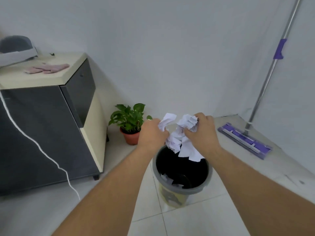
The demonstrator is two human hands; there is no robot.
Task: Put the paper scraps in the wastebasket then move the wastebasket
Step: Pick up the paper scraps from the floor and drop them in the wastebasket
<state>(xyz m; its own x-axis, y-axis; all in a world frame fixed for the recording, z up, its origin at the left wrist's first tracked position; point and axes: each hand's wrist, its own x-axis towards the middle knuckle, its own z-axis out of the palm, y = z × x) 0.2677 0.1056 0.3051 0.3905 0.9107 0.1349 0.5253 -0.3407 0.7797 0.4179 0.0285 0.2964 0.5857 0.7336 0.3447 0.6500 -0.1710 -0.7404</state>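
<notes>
Both my hands hold crumpled white paper scraps (180,138) over the far rim of the wastebasket (210,174). My left hand (151,135) grips a wad at its left side; my right hand (202,132) grips another wad at the right. Loose ends of the paper hang down into the opening. The wastebasket is round with a grey rim, a black liner and a yellowish printed body, and it stands on the tiled floor. A few paper pieces (167,180) lie inside it near the front.
A small green plant in a terracotta pot (130,126) stands just left of the basket by the wall. A dark cabinet (46,133) with a pink cloth (47,68) fills the left. A purple flat mop (245,140) leans at the right wall.
</notes>
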